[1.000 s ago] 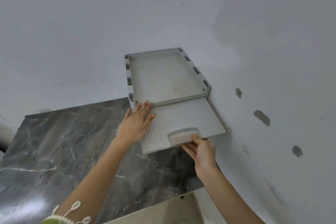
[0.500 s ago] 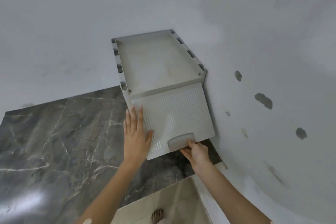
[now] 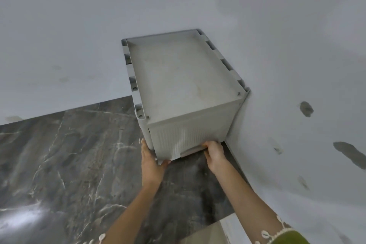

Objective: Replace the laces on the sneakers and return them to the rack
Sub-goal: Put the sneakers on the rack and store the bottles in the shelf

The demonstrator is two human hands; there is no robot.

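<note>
A grey plastic shoe rack box point(image 3: 186, 77) stands on the floor in the corner of two walls. Its ribbed front door point(image 3: 188, 136) hangs down almost flush with the box front. My right hand point(image 3: 214, 153) grips the door's handle point(image 3: 191, 151) at the bottom edge, fingers curled round it. My left hand point(image 3: 151, 162) lies with straight fingers against the door's lower left corner, thumb touching the bottom edge. No sneakers or laces are in view; the inside of the box is hidden.
Dark marbled floor tiles point(image 3: 69, 154) spread to the left and in front of the box. Pale grey walls close in behind and on the right, the right wall point(image 3: 297, 65) carrying dark chipped patches point(image 3: 306, 108). A lighter tile begins at the bottom point(image 3: 208, 233).
The door has swung down from lying flat in front of the box to nearly vertical. Both hands went down with it, and the camera came closer.
</note>
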